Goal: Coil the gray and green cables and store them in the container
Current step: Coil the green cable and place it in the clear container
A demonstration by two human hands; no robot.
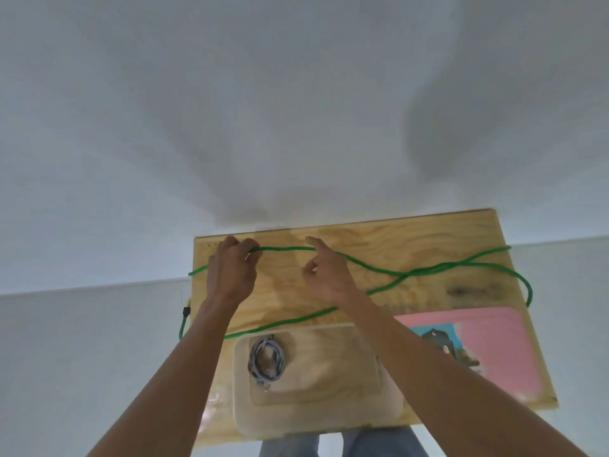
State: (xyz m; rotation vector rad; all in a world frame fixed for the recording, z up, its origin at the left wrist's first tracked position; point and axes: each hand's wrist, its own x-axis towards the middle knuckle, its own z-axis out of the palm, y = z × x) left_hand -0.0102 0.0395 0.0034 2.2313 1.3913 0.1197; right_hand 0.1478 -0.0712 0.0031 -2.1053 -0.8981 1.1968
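Note:
A long green cable (425, 273) sprawls in loose crossing loops over the wooden table (379, 239), one end hanging off the left edge. My left hand (232, 272) is shut on the green cable near the table's far left corner. My right hand (326, 275) hovers beside it with the cable running under its loosely spread fingers; whether it grips is hard to tell. The gray cable (266, 361) lies coiled in the left part of the clear plastic container (316, 420) at the table's near edge.
A pink mat (501, 344) with a blue picture lies on the right side of the table, next to the container. A white wall rises behind the table. The person's legs in jeans (333, 445) show below the near edge.

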